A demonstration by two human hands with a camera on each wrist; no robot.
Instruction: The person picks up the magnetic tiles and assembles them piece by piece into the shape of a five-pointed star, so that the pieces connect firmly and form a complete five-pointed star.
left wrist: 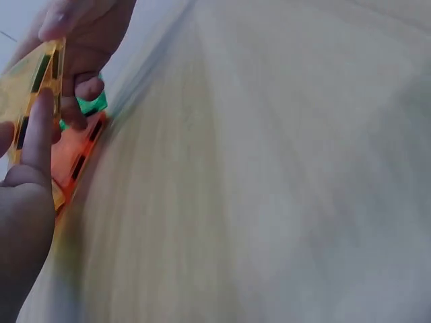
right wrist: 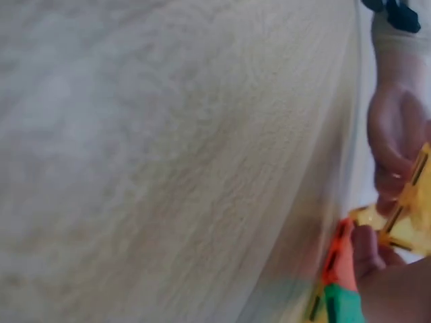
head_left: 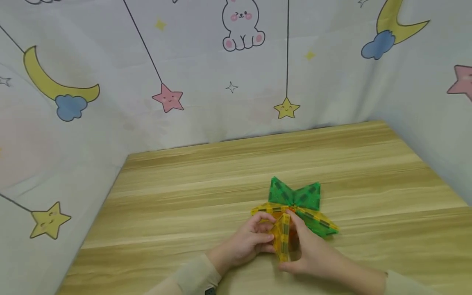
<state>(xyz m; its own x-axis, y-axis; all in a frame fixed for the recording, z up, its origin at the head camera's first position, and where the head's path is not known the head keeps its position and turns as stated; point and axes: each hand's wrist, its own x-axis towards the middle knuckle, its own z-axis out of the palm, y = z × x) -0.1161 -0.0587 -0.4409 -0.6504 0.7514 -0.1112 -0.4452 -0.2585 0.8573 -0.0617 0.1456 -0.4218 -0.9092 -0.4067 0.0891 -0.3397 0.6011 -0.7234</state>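
Note:
Both hands hold a translucent yellow triangular magnetic tile (head_left: 280,237) upright. My left hand (head_left: 250,239) pinches its left side between thumb and fingers. The right hand (head_left: 313,252) grips it from the other side, forefinger at the top corner and thumb at the bottom. Just behind lies a cluster of magnetic tiles: green tiles (head_left: 277,192) at the back, a yellow tile (head_left: 263,208) to the left, and another yellow tile (head_left: 321,218) over green at the right. An orange tile (left wrist: 73,151) shows beneath the hands in the left wrist view; in the head view they mostly hide it.
The wood-grain table (head_left: 191,192) extends around the tiles. A white cloth (head_left: 206,119) printed with moons, stars and a bunny hangs along its back and sides. A dark band (head_left: 210,291) shows at the left sleeve.

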